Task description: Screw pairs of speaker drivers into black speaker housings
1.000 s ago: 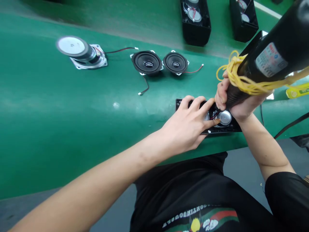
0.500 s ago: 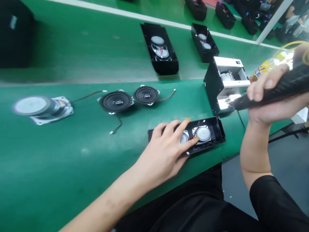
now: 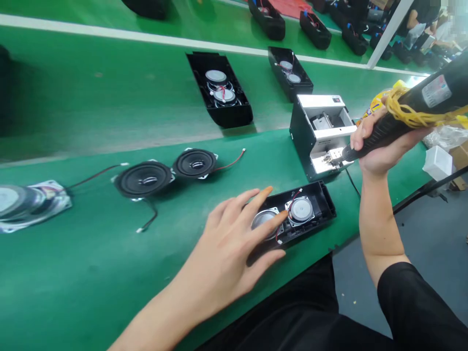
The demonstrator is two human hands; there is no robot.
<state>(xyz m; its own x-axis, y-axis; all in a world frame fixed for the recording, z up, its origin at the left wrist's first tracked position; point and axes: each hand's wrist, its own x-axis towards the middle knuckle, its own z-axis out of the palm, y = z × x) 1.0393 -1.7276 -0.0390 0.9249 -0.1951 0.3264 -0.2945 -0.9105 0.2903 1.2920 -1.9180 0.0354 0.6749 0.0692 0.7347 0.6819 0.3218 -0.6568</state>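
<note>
My left hand [image 3: 230,243] lies flat with fingers spread over the left end of a black speaker housing [image 3: 321,204] near the table's front edge. Two silver speaker backs [image 3: 300,209] with red wires sit inside the housing. My right hand [image 3: 380,141] grips a black electric screwdriver [image 3: 420,105] wound with yellow cord. Its tip rests at the opening of a small black-and-white screw feeder box [image 3: 318,131] just behind the housing.
Two loose black speaker drivers [image 3: 146,179] with wires lie on the green table [image 3: 73,273], and a silver-backed driver [image 3: 25,202] is at far left. More black housings [image 3: 221,92] ride the green belt behind. A white box [image 3: 437,163] stands at right.
My right hand lifted the screwdriver off the housing and swung it right to the feeder box. My left hand slid off the right speaker toward the housing's left end.
</note>
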